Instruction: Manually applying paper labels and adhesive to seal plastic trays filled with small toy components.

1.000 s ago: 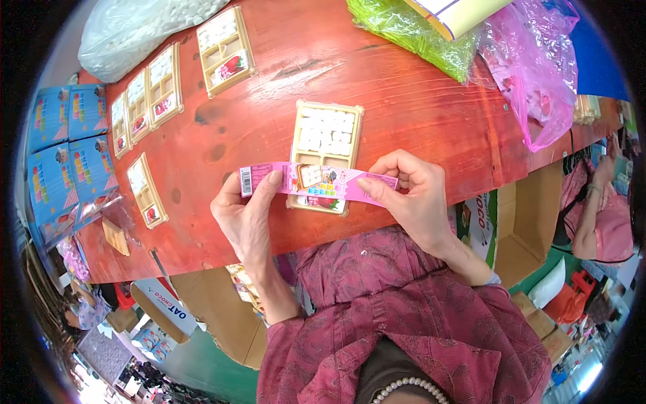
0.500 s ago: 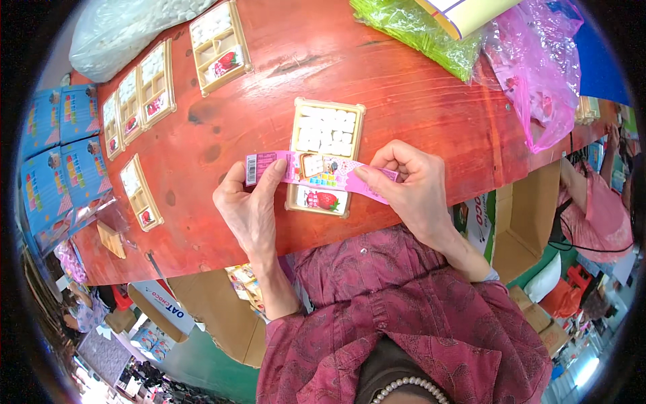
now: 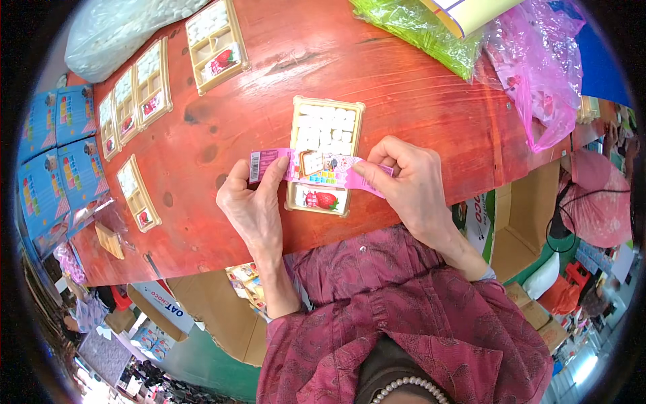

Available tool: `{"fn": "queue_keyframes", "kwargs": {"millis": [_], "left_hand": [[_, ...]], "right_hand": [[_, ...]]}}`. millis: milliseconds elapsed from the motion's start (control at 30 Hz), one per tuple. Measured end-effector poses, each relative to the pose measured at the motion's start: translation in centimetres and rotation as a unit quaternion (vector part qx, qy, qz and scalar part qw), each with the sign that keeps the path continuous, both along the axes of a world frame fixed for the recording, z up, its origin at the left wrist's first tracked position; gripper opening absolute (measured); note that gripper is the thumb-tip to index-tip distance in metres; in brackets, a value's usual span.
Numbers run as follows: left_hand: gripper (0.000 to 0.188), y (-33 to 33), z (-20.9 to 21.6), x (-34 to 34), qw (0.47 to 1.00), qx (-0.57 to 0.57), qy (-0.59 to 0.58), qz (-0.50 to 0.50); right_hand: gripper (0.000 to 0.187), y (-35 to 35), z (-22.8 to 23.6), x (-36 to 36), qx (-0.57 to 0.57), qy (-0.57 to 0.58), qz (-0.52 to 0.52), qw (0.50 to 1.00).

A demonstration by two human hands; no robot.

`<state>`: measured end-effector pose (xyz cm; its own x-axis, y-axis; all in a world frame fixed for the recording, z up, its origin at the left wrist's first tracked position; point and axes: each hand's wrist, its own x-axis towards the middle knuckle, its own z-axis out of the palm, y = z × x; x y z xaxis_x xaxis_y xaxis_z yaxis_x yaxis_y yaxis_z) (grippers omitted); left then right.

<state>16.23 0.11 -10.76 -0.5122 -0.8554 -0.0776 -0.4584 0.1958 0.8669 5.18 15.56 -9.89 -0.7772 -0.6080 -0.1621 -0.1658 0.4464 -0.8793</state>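
A pink printed paper band [image 3: 321, 170] lies across a cream plastic tray [image 3: 328, 102] in front of me. My left hand [image 3: 254, 209] pinches the band's left end between thumb and fingers, beside its barcode. On the other end, my right hand [image 3: 414, 185] has its thumb on top and its fingers curled underneath. White puffy pieces [image 3: 328, 124] fill the tray's far part. A small packet with a strawberry picture [image 3: 319, 199] sits in its near compartment. The band hides the tray's middle.
More filled trays [image 3: 219, 40] stand at the far left, near a clear bag of white pieces [image 3: 121, 30]. Blue printed boxes [image 3: 60, 155] are stacked leftmost. Green packaging [image 3: 417, 34] and a pink plastic bag [image 3: 538, 81] lie far right. Open cartons [image 3: 521, 215] stand below the red table [image 3: 431, 121].
Less of the band's right end shows past my right thumb. My left hand has shifted slightly right with its end. At the right, another person in pink has moved.
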Motion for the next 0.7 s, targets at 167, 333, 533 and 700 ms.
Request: {"fn": "queue_keyframes", "kwargs": {"millis": [167,333,533,700], "left_hand": [[0.015,1.1,0.5,1.5,0.996,-0.057,-0.067,0.027],[0.009,3.5,1.2,6.2,0.987,0.000,-0.070,0.147],[0.007,5.8,0.4,8.9,0.976,-0.028,-0.063,0.207],[0.008,7.7,1.0,9.9,0.964,0.013,-0.055,0.260]], "right_hand": [[0.018,-0.1,-0.2,0.4,0.003,-0.005,0.039,0.999],[0.019,-0.7,0.0,2.5,0.009,0.007,0.121,0.993],[0.018,-1.0,-0.2,3.3,0.023,0.025,0.186,0.982],[0.017,-1.3,0.1,4.0,0.024,0.030,0.215,0.976]]}}
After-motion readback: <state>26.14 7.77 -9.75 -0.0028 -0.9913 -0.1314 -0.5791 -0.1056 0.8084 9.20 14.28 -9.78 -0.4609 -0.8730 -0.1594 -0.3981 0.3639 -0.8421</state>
